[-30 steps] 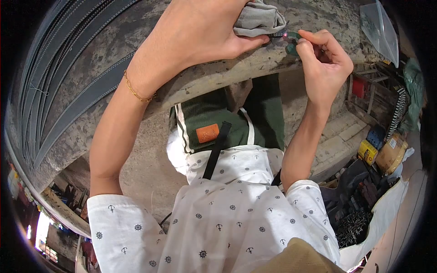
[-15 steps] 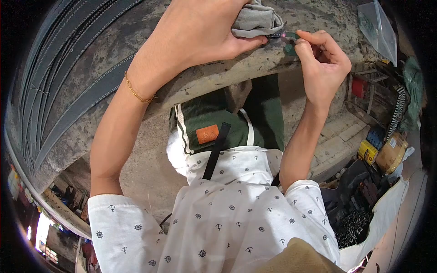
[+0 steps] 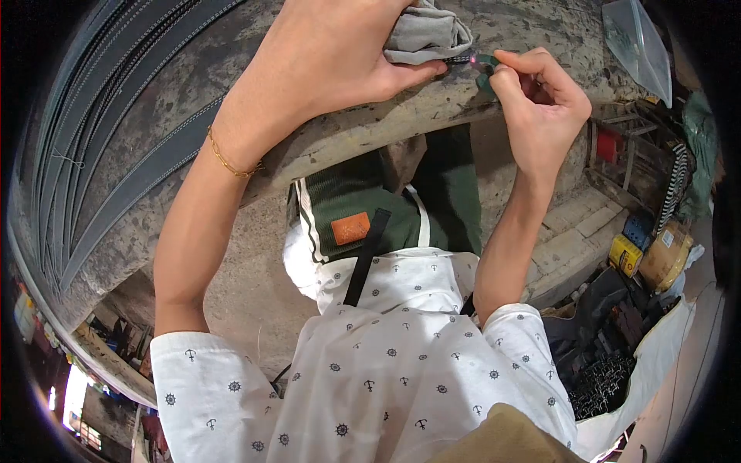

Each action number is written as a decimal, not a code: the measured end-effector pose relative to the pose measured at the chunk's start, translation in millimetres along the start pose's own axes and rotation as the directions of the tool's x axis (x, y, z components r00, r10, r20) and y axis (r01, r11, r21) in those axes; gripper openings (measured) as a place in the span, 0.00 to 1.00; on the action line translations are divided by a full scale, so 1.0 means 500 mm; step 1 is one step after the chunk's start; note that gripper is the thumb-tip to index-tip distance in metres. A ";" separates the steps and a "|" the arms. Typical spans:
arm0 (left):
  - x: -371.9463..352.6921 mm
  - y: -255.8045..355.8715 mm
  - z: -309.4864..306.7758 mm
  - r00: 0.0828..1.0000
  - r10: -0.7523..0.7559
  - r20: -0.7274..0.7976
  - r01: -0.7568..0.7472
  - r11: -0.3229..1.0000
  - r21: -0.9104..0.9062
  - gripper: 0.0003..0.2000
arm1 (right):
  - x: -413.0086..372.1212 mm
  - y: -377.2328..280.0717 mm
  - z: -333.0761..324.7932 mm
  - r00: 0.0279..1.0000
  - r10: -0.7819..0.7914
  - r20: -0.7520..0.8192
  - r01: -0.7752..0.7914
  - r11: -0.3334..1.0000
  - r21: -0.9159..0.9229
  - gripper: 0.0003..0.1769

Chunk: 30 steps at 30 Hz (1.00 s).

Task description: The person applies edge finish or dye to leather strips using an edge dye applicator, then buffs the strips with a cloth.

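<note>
At the top of the head view, my left hand is closed round a folded grey cloth. A thin dark strip with pale stitching sticks out to the right from beneath the cloth. My right hand pinches a small green piece between thumb and forefinger, close to the strip's end. A small pink glow shows where the green piece and the strip end come together. Whether they touch I cannot tell. Both hands are over the near edge of the worn workbench.
Long dark stitched straps curve across the bench at the left. A clear plastic container stands at the upper right. Low on the right are a yellow box, a brown taped package and black items.
My left hand, with the cloth and strip, has shifted slightly left. My right hand and the green piece have moved slightly left too.
</note>
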<state>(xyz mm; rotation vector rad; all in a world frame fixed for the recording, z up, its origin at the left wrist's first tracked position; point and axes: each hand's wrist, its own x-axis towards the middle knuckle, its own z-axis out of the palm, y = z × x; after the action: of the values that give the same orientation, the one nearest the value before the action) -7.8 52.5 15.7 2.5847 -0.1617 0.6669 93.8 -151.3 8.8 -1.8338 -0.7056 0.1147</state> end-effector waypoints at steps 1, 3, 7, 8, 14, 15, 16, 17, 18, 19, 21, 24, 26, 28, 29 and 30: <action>0.001 0.001 -0.001 1.000 -0.008 0.015 0.008 1.000 0.005 0.21 | 0.000 0.000 0.001 1.000 -0.002 -0.001 0.002 1.000 0.000 0.04; -0.001 -0.001 0.002 1.000 0.000 -0.003 0.000 1.000 -0.001 0.21 | 0.000 -0.001 0.002 1.000 -0.001 -0.007 0.001 1.000 0.007 0.04; 0.003 0.001 -0.002 0.998 -0.041 0.043 0.041 0.999 -0.015 0.21 | 0.000 -0.001 0.000 1.000 -0.004 -0.005 0.004 1.000 0.026 0.04; 0.003 0.000 0.000 0.998 -0.040 0.043 0.041 0.999 -0.015 0.21 | 0.001 -0.002 0.000 1.000 0.006 -0.010 -0.006 1.000 0.020 0.03; 0.001 -0.003 0.002 1.000 0.020 -0.009 -0.020 1.000 -0.018 0.21 | 0.001 -0.005 0.001 1.000 0.029 -0.001 -0.029 1.000 0.008 0.03; 0.001 -0.003 0.003 1.000 0.017 -0.011 -0.018 1.000 -0.018 0.21 | 0.002 -0.004 0.001 1.000 0.019 0.005 -0.019 1.000 0.007 0.03; 0.001 -0.003 0.003 1.000 0.014 -0.013 -0.015 1.000 -0.018 0.21 | 0.002 -0.003 0.000 1.000 0.018 0.004 -0.018 1.000 0.007 0.03; 0.002 -0.002 0.001 1.000 0.015 -0.013 -0.015 1.000 -0.018 0.21 | 0.003 -0.001 -0.002 1.000 0.019 0.004 -0.019 0.999 0.030 0.03; 0.003 0.000 -0.001 1.000 -0.015 0.021 0.016 1.000 -0.021 0.22 | 0.003 -0.001 -0.003 1.000 0.020 0.004 -0.020 0.998 0.054 0.03; 0.004 0.001 -0.003 0.997 -0.045 0.055 0.046 0.999 -0.023 0.22 | 0.003 -0.002 -0.003 1.000 0.020 0.004 -0.020 0.998 0.055 0.03; 0.004 0.001 -0.003 0.997 -0.045 0.055 0.046 0.999 -0.015 0.22 | 0.003 -0.008 -0.004 0.999 0.052 0.006 -0.052 0.997 0.056 0.03; 0.014 0.022 -0.020 0.994 -0.071 0.077 0.073 0.997 -0.013 0.22 | 0.002 -0.016 0.002 0.999 0.052 -0.003 -0.052 0.998 0.027 0.03; 0.013 0.021 -0.020 0.990 -0.098 0.101 0.101 0.995 -0.018 0.22 | 0.003 -0.011 0.001 0.999 0.046 -0.003 -0.046 0.999 0.027 0.03; 0.008 0.004 -0.004 1.000 0.008 0.014 -0.008 1.000 0.020 0.22 | 0.003 -0.007 -0.002 0.999 0.042 -0.003 -0.042 0.999 0.026 0.03; 0.004 0.000 -0.001 1.000 0.008 0.014 -0.008 1.000 0.020 0.22 | 0.003 -0.006 -0.003 0.999 0.039 -0.002 -0.039 0.999 0.035 0.03; 0.005 0.000 -0.002 0.999 -0.013 0.033 0.013 1.000 0.011 0.22 | 0.004 -0.005 -0.004 0.999 0.037 -0.001 -0.037 0.998 0.043 0.03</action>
<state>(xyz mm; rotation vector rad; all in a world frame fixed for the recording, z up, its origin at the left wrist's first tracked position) -6.1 52.7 17.7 2.6063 -0.1521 0.6224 95.0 -151.5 12.4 -1.8057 -0.6633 0.1516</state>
